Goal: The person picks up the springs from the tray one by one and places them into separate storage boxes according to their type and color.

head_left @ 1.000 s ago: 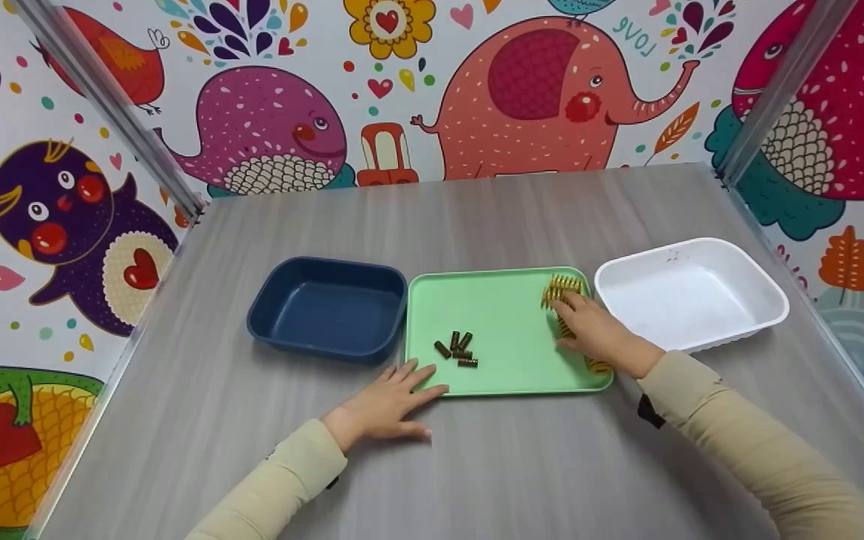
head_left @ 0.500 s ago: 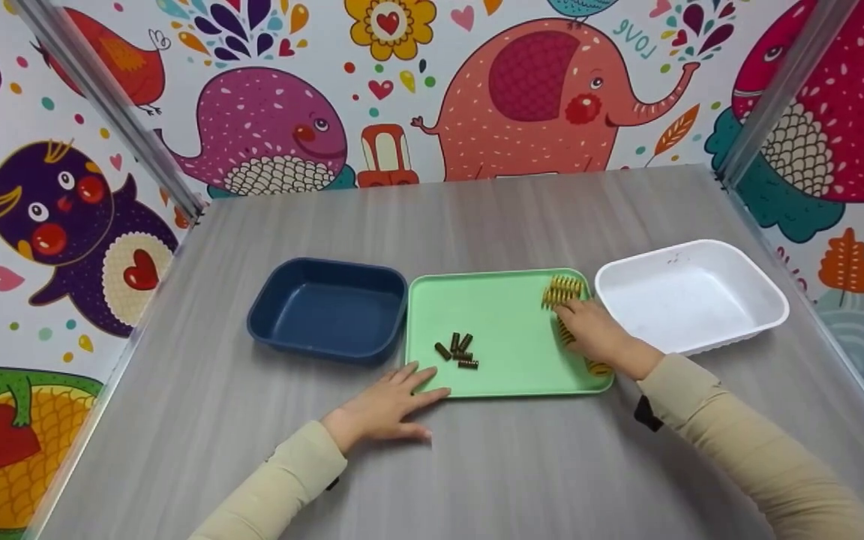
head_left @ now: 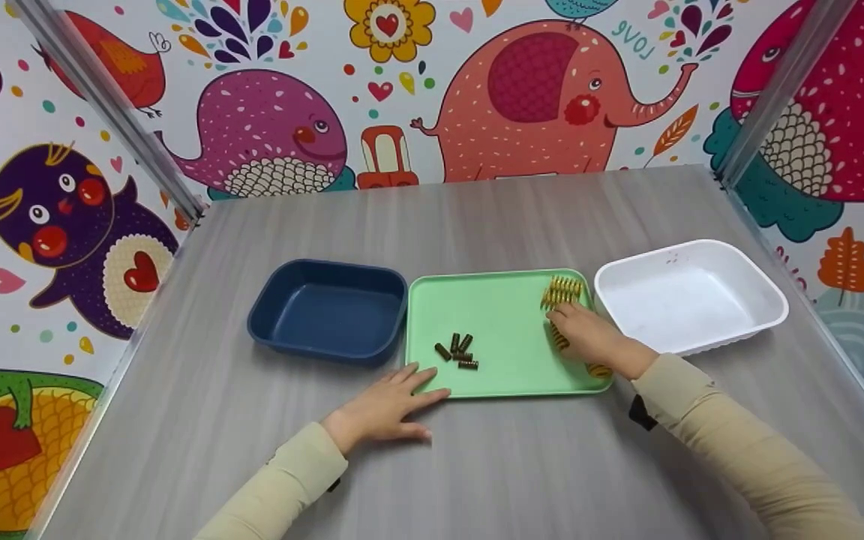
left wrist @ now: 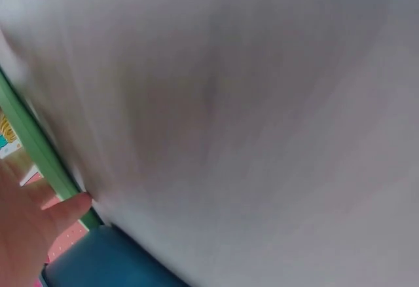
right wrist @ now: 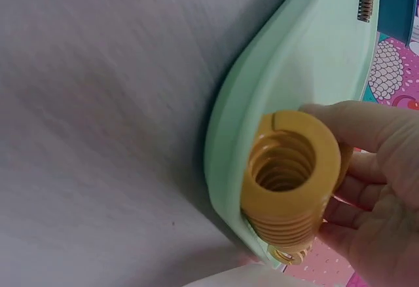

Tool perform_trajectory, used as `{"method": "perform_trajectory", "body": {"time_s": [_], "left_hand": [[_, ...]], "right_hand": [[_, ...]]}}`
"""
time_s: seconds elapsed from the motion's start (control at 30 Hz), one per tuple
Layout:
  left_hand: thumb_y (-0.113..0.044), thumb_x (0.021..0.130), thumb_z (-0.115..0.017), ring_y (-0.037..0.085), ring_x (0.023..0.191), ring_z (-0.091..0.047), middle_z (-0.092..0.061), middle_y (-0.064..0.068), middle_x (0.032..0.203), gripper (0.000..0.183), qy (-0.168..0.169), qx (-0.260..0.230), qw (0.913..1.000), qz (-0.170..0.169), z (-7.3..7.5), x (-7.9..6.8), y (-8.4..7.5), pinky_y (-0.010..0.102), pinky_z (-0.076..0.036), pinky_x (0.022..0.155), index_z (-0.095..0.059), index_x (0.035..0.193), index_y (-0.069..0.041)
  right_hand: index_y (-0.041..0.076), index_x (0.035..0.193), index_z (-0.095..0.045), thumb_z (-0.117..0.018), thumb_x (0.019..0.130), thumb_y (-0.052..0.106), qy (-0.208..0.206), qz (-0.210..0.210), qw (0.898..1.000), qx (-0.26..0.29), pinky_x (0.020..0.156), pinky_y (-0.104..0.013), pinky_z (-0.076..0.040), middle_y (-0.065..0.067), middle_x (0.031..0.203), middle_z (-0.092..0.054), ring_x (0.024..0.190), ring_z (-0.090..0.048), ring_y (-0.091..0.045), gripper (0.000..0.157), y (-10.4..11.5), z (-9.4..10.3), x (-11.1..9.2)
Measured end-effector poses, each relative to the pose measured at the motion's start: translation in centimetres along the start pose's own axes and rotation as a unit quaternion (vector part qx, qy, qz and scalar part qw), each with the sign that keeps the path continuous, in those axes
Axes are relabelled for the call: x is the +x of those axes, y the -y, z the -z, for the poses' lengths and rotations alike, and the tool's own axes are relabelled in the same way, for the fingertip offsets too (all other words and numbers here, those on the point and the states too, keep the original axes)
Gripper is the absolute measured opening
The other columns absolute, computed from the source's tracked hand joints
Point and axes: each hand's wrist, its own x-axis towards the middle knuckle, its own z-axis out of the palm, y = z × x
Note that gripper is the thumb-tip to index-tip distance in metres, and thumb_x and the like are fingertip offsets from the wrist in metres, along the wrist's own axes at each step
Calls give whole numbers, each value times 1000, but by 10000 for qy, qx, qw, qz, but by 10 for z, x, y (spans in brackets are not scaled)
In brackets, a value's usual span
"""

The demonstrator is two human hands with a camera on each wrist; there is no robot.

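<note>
My right hand (head_left: 593, 337) pinches a yellow coil spring (head_left: 558, 337) at the right side of a light green tray (head_left: 492, 307). Several more yellow springs (head_left: 563, 291) lie just beyond its fingers. In the right wrist view, a thick yellow spring (right wrist: 288, 202) stands out in front, its open end facing the camera; the held one is mostly hidden behind it. Spread flat, my left hand (head_left: 383, 406) rests at the tray's front left corner, its fingertips on the rim. Several small dark springs (head_left: 467, 364) lie scattered on the tray's left half.
A dark blue bin (head_left: 327, 315) stands against the tray's left side. On the right, a white bin (head_left: 694, 300) sits close to the tray. Wall panels with printed animals (head_left: 529, 97) enclose the grey wood-grain table (head_left: 477, 480) at the back and sides.
My right hand has shifted slightly left and toward me, and the yellow spring in its fingers has moved a little with it. The left hand stays in place.
</note>
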Motion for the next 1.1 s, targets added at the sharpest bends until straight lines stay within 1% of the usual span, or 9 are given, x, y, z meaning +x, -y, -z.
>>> {"method": "perform_trajectory", "body": {"time_s": [0.1,0.23,0.33,0.43,0.63,0.77,0.87,1.03,1.1], "left_hand": [[-59,86,-46,36,136,-21,-23,8,150,68,-13,40,10000,-37,-1,-2,0,53,-28,103,-28,144,-30],[-59,86,-45,37,137,-18,-23,9,150,68,-88,122,9999,-55,-4,-3,2,55,-22,105,-28,144,-29],[-60,85,-45,38,137,-16,-23,9,150,69,-178,202,9996,-43,-6,-3,3,54,-18,107,-29,144,-29],[-59,85,-46,40,137,-15,-23,10,150,69,-255,178,9995,-42,-6,-5,4,52,-16,109,-30,144,-28],[-57,83,-51,45,135,-15,-26,15,148,69,-431,14,9990,-98,-7,-8,4,55,-18,107,-35,142,-26],[-58,81,-52,45,136,-11,-23,15,150,71,-321,-107,9994,-13,-6,-9,4,58,-18,105,-32,143,-28],[-60,80,-54,45,136,-10,-21,14,150,75,-227,-100,9997,23,-5,-9,4,59,-17,105,-31,144,-29],[-60,78,-55,46,135,-11,-22,16,150,77,-240,-14,9997,-9,-5,-9,3,60,-19,104,-32,143,-27],[-61,78,-54,47,135,-11,-22,16,150,77,-226,-35,9997,39,-6,-9,2,61,-19,103,-31,144,-27]], "right_hand": [[-15,112,-52,-69,69,0,53,78,9999,-104,86,-45,-42,-26,103,-54,97,-51,-38,49,-1,0,0],[-15,113,-52,-71,70,0,166,124,9998,2,86,-46,-43,-26,104,-54,98,-51,-39,49,-2,1,-1],[-14,113,-52,-72,72,1,195,122,9997,101,86,-46,-43,-26,105,-55,99,-52,-39,48,-3,2,-1],[-13,112,-53,-72,72,3,159,154,9997,64,85,-46,-43,-25,104,-56,98,-52,-38,48,-3,2,-1],[-11,110,-56,-74,71,6,-16,273,9996,-97,82,-45,-45,-22,100,-59,92,-57,-36,46,-2,2,-3],[-9,108,-58,-77,70,10,-139,400,9989,-202,81,-45,-46,-19,97,-61,88,-59,-33,46,0,2,-3],[-10,108,-58,-78,68,11,-292,472,9983,-197,81,-45,-46,-20,97,-61,88,-59,-33,49,0,5,-3],[-12,110,-56,-79,68,10,-533,615,9966,-92,82,-46,-45,-22,101,-60,91,-58,-35,52,0,13,-4],[-11,111,-56,-79,68,10,-557,576,9968,-33,83,-46,-45,-22,102,-60,93,-57,-35,53,0,18,-4]]}}
